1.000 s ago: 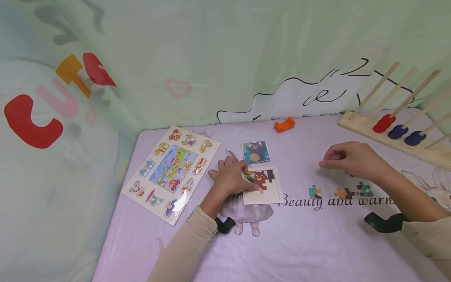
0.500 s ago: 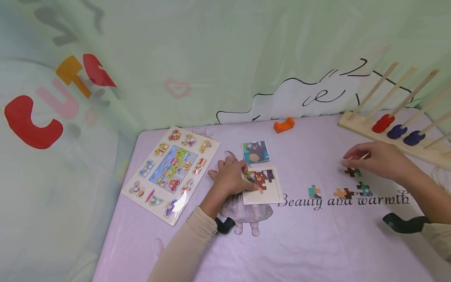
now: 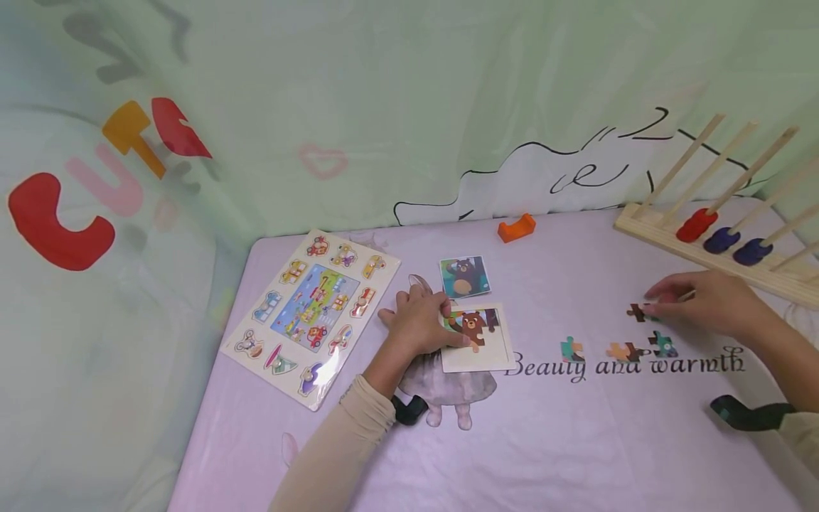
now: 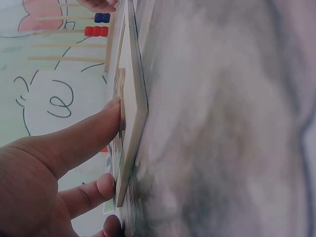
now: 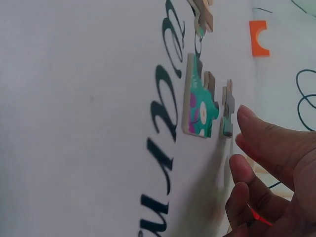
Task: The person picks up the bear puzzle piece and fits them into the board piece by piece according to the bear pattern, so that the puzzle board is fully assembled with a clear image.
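Note:
My left hand (image 3: 416, 323) rests at the left side of a small wooden jigsaw board (image 3: 494, 358), partly filled with a brown bear picture. In the left wrist view its straight thumb (image 4: 94, 131) presses on a piece in the board, and the index fingertip is at the board's edge. My right hand (image 3: 713, 306) reaches over a brown and green jigsaw piece (image 3: 636, 313), covering part of it. The right wrist view has thumb and fingers spread beside that piece (image 5: 227, 106). Nearer me lie a teal piece (image 3: 662, 344), an orange-brown piece (image 3: 623, 351) and a teal-orange piece (image 3: 571, 348).
A bear picture card (image 3: 464, 276) lies just behind the board. To the left is a vehicle peg puzzle (image 3: 313, 313). An orange block (image 3: 517, 227) sits at the back, and a wooden bead rack (image 3: 672, 231) with upright rods stands at the back right.
My right hand has moved to the right and down to the far jigsaw piece, its fingers now at that piece. The left hand has stayed on the board.

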Motion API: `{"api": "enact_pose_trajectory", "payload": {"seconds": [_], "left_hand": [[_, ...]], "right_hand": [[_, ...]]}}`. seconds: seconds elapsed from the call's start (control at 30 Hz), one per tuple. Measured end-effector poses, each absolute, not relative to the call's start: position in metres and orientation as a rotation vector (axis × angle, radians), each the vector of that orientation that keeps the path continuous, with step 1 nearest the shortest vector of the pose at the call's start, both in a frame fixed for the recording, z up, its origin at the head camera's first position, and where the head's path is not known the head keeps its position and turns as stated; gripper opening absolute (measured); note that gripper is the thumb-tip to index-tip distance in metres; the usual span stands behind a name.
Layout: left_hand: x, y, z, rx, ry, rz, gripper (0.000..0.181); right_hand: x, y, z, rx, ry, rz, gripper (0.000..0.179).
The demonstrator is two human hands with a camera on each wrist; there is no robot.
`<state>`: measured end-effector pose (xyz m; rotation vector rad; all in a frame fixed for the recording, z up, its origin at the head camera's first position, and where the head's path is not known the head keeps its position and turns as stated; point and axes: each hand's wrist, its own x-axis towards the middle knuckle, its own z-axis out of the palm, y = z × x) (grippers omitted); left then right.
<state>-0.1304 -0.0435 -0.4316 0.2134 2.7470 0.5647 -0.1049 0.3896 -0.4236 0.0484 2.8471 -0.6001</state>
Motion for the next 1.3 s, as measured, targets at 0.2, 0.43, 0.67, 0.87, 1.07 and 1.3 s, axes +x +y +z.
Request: {"api": "enact_pose_trajectory", "payload": {"seconds": [0.2, 0.43, 0.67, 0.87, 1.07, 1.3], "left_hand": [[-0.13, -0.043, -0.431, 0.208, 2.739, 0.571, 0.048], [-0.131, -0.043, -0.431, 0.205, 2.737, 0.572, 0.047], [-0.131, -0.043, -0.431, 0.213, 2.739, 0.565, 0.047], [-0.131, -0.042, -0.431, 0.204, 2.737, 0.555, 0.047], [-0.131, -0.042, -0.43, 0.196, 2.732, 0.554, 0.047], [-0.131, -0.042, -0.429, 0.201, 2.727, 0.557, 0.047]], "right_hand": [[-0.103, 0.393, -0.431, 0.094, 2.836, -0.618, 0.05], [-0.102, 0.394, -0.435, 0.099, 2.831, -0.634, 0.048], [-0.102, 0.393, -0.436, 0.073, 2.817, -0.655, 0.043], [-0.102, 0.391, -0.436, 0.055, 2.819, -0.658, 0.041], [-0.102, 0.391, -0.438, 0.059, 2.825, -0.672, 0.038], [-0.101, 0.392, -0.439, 0.083, 2.844, -0.688, 0.036]]}}
